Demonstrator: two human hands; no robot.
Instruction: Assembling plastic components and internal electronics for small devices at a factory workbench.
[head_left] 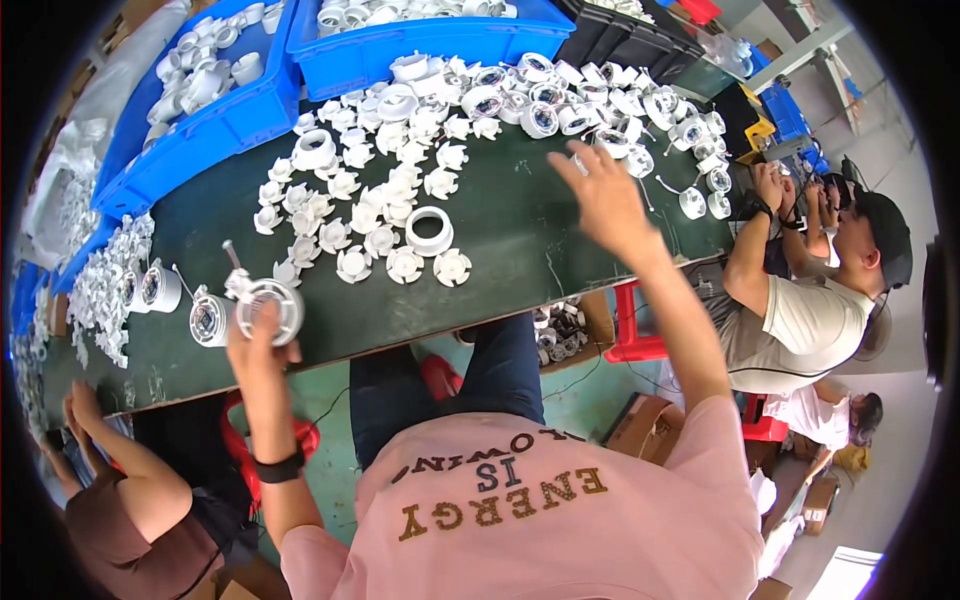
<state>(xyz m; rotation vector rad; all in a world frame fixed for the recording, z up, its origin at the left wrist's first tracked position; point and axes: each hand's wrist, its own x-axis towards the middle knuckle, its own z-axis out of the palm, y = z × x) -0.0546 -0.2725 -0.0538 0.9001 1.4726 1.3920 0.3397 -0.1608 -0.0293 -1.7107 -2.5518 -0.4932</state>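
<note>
My left hand [258, 345] is closed around a round white plastic housing [287, 302] with a ringed, slotted face, above the near left of the bench. A small white piece with a thin stem [238, 283] sticks up at the housing's far side. Just left of it stands another white housing [207, 322] with a dark inside. My right hand [612, 205] is stretched over the bench with its thumb and fingers apart, seemingly holding nothing. Its fingertips are close to a spread of white housings with dark, shiny centres [541, 120]; whether they touch one I cannot tell.
Many white clip-like pieces [352, 265] and a white ring [429, 231] lie on the dark green bench [500, 240]. Blue bins [225, 125] of white parts stand along the back. Co-workers sit at the right [800, 310] and lower left [140, 490]. A red stool [640, 350] stands beneath.
</note>
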